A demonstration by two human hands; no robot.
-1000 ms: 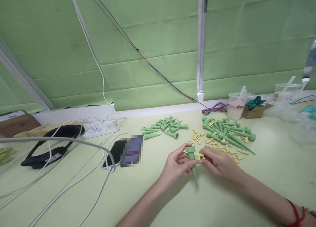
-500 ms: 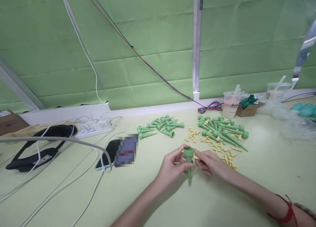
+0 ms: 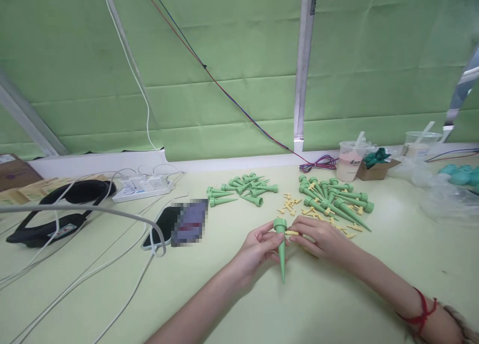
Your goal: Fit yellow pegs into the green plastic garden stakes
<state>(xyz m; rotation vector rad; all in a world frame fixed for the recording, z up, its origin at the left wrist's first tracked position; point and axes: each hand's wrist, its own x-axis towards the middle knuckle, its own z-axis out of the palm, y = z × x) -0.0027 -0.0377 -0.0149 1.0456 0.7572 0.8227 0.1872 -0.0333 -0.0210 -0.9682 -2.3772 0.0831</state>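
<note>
My left hand point(image 3: 262, 244) is closed around a green plastic spike point(image 3: 281, 254), held wide cap up with its tip pointing down. A small yellow nozzle point(image 3: 292, 233) juts from the spike's side just below the cap. My right hand point(image 3: 318, 237) has its fingers at the nozzle's outer end, apparently pinching it. Beyond my right hand lie loose yellow nozzles point(image 3: 290, 204), and a pile of green spikes with yellow nozzles point(image 3: 333, 197) rests to the right. Another pile of green spikes point(image 3: 243, 187) lies further left.
On the left are a phone point(image 3: 160, 227), a black padded strap point(image 3: 62, 232), white cables and a power strip point(image 3: 144, 188). At the back right stand a cup with a pink drink point(image 3: 349, 162), a small cardboard box point(image 3: 376, 169) and plastic bags point(image 3: 449, 199).
The spike has tilted so its cap top no longer faces me, and more of its shaft shows. My right hand has turned, with its fingers now stretched along the nozzle. The view shifted slightly.
</note>
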